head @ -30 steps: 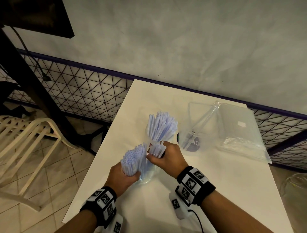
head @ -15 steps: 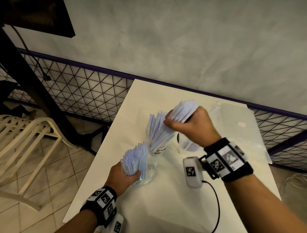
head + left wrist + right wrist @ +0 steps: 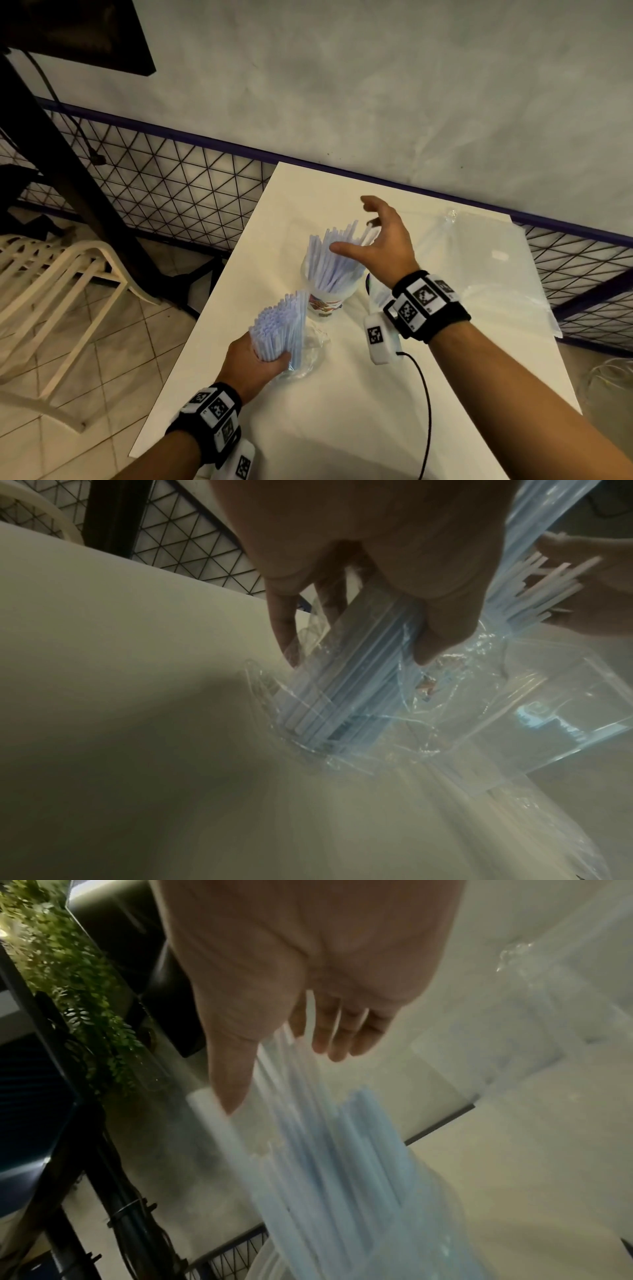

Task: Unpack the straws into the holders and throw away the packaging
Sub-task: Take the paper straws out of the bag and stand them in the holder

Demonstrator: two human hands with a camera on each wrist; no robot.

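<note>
Head view, centre of frame: our left hand (image 3: 251,365) grasps a straw bundle (image 3: 279,330), its lower end inside crumpled wrapping (image 3: 308,353) on the table (image 3: 342,428). Just above it, our right hand (image 3: 380,246) hovers with fingers spread, released, over the straws (image 3: 329,265) standing in a cup (image 3: 323,303).

On the table (image 3: 342,411), the bundle of straws (image 3: 279,329) stands near the left edge; the holder (image 3: 325,301) stands just behind it, the bag (image 3: 496,274) at the far right corner.
</note>
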